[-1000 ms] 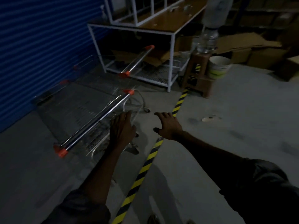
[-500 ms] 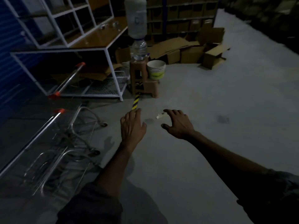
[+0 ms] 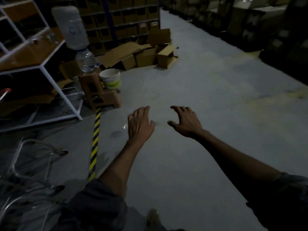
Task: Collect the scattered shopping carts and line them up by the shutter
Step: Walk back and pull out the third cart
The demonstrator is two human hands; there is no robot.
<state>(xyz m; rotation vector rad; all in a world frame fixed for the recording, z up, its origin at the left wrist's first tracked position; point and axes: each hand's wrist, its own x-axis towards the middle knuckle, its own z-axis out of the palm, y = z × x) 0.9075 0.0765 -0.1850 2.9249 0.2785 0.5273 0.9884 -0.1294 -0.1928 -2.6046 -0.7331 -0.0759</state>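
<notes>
Grey concrete floor (image 3: pixel 208 90) is showing beneath the left hand (image 3: pixel 140 124) and right hand (image 3: pixel 185 122). Both are hovering right of the striped tape (image 3: pixel 95 144), each grip loosely spread and holding nothing. Wire shopping carts (image 3: pixel 25 184) are sitting blurred, left of the tape. A bucket (image 3: pixel 110 79) is sitting beyond the tape's far end.

Seen through a single wide-angle view from head height, looking forward and down over the concrete floor (image 3: pixel 208 90); close on the left hand (image 3: pixel 140 124) and right hand (image 3: pixel 185 122) mid-frame, far from the carton shelves (image 3: pixel 130 19) at top
</notes>
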